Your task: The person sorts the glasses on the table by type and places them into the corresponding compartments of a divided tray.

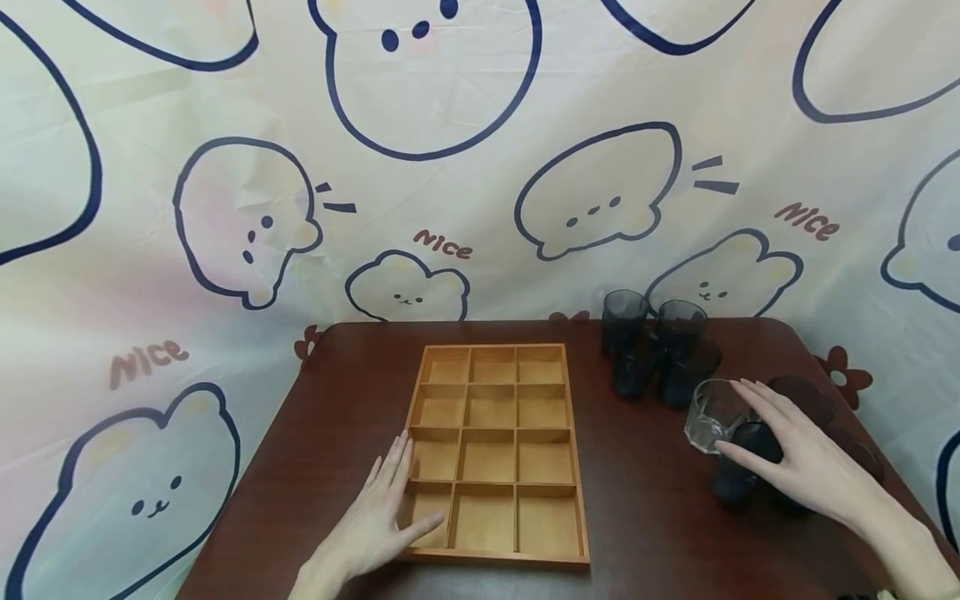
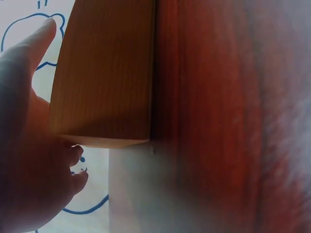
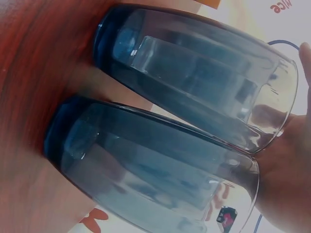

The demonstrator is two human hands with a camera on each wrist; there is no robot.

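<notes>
My left hand rests against the near left side of a wooden compartment tray, its fingers along the outer edge and the thumb over a front compartment. From the left wrist view, the tray's plain wooden side stands beside that hand. Over on the right, my right hand reaches across a cluster of glasses, thumb and fingers spread and fairly straight around the rim of a clear faceted glass. Two tall blue-tinted glasses stand in front of this hand in the right wrist view, partly covering it.
More dark tinted glasses stand at the back right of the brown table. Other dark glasses lie partly hidden behind and beneath the right hand. A cloth printed with bear outlines hangs behind the table.
</notes>
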